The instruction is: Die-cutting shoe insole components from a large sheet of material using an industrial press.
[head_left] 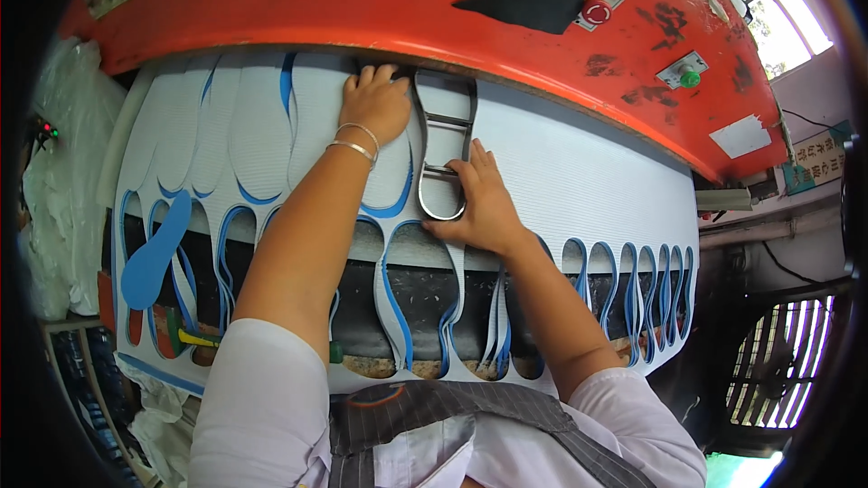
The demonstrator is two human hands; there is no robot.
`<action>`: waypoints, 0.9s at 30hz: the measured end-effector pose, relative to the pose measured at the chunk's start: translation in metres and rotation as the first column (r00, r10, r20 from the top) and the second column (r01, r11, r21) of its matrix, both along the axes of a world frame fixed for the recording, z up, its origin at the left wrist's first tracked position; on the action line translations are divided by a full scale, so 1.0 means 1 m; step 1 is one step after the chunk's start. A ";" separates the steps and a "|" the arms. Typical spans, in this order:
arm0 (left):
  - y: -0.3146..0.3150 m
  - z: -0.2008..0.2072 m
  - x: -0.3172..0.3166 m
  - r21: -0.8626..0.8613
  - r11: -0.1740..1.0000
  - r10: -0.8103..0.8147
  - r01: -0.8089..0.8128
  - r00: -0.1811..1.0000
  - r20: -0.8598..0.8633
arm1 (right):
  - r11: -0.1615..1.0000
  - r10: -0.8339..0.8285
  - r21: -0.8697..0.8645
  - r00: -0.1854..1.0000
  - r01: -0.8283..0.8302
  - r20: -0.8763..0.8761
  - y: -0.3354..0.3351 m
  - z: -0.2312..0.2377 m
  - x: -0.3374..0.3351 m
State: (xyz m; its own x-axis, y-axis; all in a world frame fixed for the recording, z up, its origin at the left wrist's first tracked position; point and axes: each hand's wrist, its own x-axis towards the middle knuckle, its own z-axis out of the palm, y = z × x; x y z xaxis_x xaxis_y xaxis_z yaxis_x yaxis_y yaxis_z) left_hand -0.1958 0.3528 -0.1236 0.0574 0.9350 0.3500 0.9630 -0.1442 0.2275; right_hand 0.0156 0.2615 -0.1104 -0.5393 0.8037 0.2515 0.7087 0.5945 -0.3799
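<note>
Left hand [376, 108] loosely spread on white sheet [579, 167], right hand [488, 206] gripping sole-shaped metal cutter [449, 120] at its near right, seemingly positioning it; next probably calls for steady alignment.

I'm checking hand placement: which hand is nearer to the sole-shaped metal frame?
Right. The right hand touches the metal frame along its right side, toward the near end; the left hand lies just left of its far end.

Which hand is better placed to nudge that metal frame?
Probably the right hand: its fingers are at the sole-shaped metal frame's right edge, with its thumb by the near end. The left hand seems to rest on the white sheet, just left of the frame.
</note>
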 end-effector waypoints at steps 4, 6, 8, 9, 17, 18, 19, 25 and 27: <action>-0.007 0.026 -0.004 -0.117 0.989 0.082 -0.091 0.993 -0.080 | 0.992 0.022 0.127 1.000 -0.022 0.000 0.003 -0.003 -0.007; -0.022 0.026 -0.004 -0.296 0.949 0.089 -0.111 0.992 -0.088 | 0.995 0.038 0.086 0.999 -0.039 0.021 -0.003 -0.007 -0.008; -0.053 0.005 -0.011 -0.209 0.968 0.128 -0.140 0.989 -0.068 | 0.997 0.065 0.050 0.998 -0.066 0.009 -0.017 0.000 -0.002; -0.074 0.001 -0.009 -0.049 0.998 0.023 -0.026 0.998 -0.053 | 0.993 0.099 0.094 0.955 -0.075 -0.281 -0.015 0.008 0.022; -0.143 0.180 0.022 0.760 0.649 -0.209 -0.035 0.952 0.222 | 0.379 -0.014 0.377 0.413 0.845 -0.911 0.063 0.187 0.188; -0.136 0.190 0.020 0.741 0.672 -0.169 0.010 0.976 0.141 | 0.393 -0.023 0.374 0.416 0.840 -0.909 0.072 0.192 0.193; -0.136 0.197 0.019 0.716 0.696 -0.134 0.052 0.989 0.058 | 0.286 -0.221 0.416 0.482 0.863 -0.848 0.079 0.193 0.196; -0.169 0.175 0.024 0.313 0.947 -0.165 0.076 0.949 0.269 | 0.460 -0.143 0.565 0.686 0.685 -0.714 0.031 0.173 0.184; -0.214 0.126 0.040 -0.061 0.995 -0.039 0.074 0.892 0.450 | 0.741 -0.035 0.554 0.845 0.381 -0.534 -0.018 0.136 0.175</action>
